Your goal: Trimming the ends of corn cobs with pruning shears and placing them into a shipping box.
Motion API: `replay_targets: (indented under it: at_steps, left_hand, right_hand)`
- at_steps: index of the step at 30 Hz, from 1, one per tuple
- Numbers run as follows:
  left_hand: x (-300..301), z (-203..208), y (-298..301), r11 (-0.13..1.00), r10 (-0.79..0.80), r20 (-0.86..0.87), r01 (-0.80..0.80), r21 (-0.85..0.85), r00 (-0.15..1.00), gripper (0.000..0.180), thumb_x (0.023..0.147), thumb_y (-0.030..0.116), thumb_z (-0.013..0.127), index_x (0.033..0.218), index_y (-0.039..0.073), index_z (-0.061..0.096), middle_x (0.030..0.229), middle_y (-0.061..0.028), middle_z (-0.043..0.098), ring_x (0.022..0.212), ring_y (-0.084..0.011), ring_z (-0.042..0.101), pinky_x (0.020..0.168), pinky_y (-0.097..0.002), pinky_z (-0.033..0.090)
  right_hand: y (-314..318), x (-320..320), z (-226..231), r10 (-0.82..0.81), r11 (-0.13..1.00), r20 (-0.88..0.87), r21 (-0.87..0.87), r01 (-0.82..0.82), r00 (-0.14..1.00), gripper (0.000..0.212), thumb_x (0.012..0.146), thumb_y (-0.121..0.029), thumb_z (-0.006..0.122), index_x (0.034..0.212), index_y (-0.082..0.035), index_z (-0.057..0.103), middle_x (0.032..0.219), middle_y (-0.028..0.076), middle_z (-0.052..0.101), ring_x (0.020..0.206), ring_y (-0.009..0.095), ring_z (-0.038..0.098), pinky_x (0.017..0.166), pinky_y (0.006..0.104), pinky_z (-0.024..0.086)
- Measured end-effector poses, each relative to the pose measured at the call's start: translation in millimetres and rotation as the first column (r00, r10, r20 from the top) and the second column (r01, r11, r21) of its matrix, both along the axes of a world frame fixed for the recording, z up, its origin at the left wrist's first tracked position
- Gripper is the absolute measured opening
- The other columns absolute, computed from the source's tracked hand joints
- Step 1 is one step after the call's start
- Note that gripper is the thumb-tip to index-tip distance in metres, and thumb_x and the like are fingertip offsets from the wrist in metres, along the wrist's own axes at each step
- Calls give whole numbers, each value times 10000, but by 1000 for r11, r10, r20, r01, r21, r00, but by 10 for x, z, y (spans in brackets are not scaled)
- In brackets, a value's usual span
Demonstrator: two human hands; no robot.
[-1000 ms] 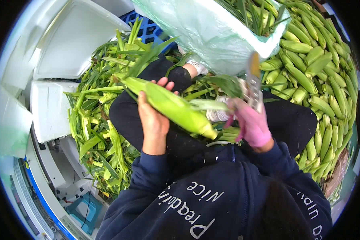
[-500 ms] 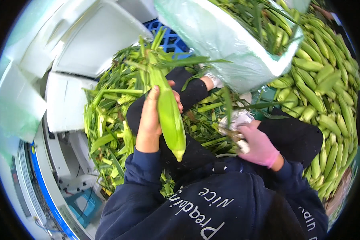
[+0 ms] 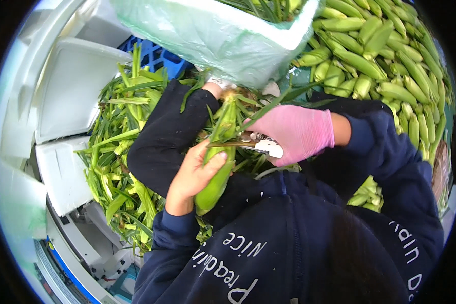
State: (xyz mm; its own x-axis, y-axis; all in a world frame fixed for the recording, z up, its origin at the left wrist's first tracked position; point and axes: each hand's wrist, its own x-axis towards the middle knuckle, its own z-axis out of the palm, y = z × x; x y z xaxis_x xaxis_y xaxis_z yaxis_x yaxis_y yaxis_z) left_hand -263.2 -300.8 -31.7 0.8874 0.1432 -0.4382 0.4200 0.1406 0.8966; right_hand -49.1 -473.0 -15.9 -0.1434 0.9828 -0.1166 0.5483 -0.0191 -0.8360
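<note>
My bare left hand [image 3: 191,175] is wrapped round a green, husk-covered corn cob [image 3: 215,195], its leafy end tilted up and away from me. A pink glove covers my right hand [image 3: 299,134], which is closed on the white handle of a knife [image 3: 272,149]. The knife's narrow blade lies across the husk just above my left fingers. Whether it has cut in, I cannot tell. Long loose leaves spread from the cob's far end and pass in front of my right hand.
Stripped husks [image 3: 119,144] pile up on my left. A plastic-lined box [image 3: 207,43] of greens stands ahead, beside a blue crate [image 3: 159,58]. Green corn cobs [image 3: 359,58] form a large heap at the right. White boxes [image 3: 68,86] and grey equipment [image 3: 93,245] line the left edge.
The cob has come down toward my lap, in my left hand. My right hand has moved up and left, bringing the knife blade against the husk. The whole view has shifted to the right.
</note>
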Motion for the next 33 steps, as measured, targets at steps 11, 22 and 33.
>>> replay_targets:
  at_steps: [11, 22, 33]
  left_hand:
    - [424, -102, 334, 438, 810, -58, -667, -602, 584, 500, 987, 514, 408, 1090, 37, 516, 922, -85, 560, 844, -222, 551, 788, -389, 494]
    - [570, -343, 356, 262, 923, -151, -866, -426, 354, 473, 1039, 452, 345, 1083, 18, 529, 1014, -150, 589, 977, -292, 575, 925, -436, 484]
    - [310, -118, 413, 872, 477, 196, -489, 18, 857, 590, 1011, 479, 424, 1359, 3, 417, 997, -126, 613, 820, -195, 615, 719, -313, 521]
  right_hand:
    - [22, -434, -442, -554, 801, -690, -288, 524, 466, 431, 843, -87, 640, 1227, 15, 476, 1045, 114, 632, 802, 126, 591, 670, 268, 536]
    - [-84, -728, -272, -755, 574, -141, 329, 750, 640, 577, 722, -163, 793, 1216, -42, 520, 1029, 121, 627, 880, 301, 622, 821, 388, 478]
    - [-401, -322, -6, -764, 607, -570, -475, 637, 303, 419, 846, -124, 599, 1222, 28, 497, 859, 74, 592, 691, 120, 568, 636, 259, 501]
